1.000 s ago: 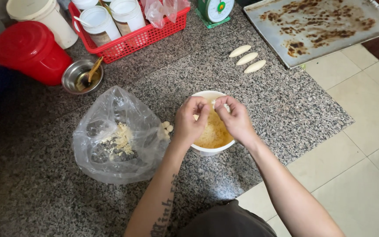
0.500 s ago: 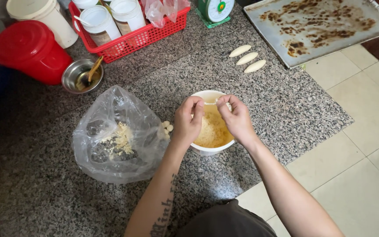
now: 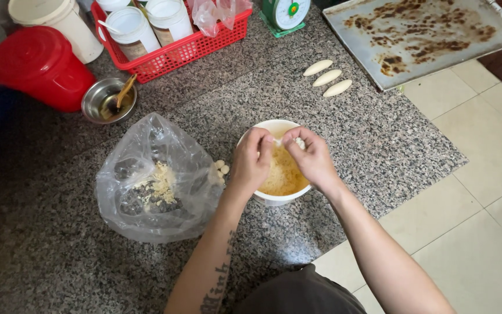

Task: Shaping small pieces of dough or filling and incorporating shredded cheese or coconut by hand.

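Landmark: red basket (image 3: 172,55)
Clear plastic bag (image 3: 155,180): well below the basket, crumpled, pale crumbs inside
Jars (image 3: 146,26): inside it, white lids, brownish labels
Small bag (image 3: 216,11): inside, right end, clear pinkish
Scale dial (image 3: 289,9): just right, round, white, green housing

small pale dough piece (image 3: 299,142) I'm pinching over my white bowl (image 3: 265,129), bowl upright on the granite slab, yellowish crumbly filling (image 3: 283,174) inside

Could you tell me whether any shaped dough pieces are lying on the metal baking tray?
No, the three dough pieces lie on the granite beside the baking tray.
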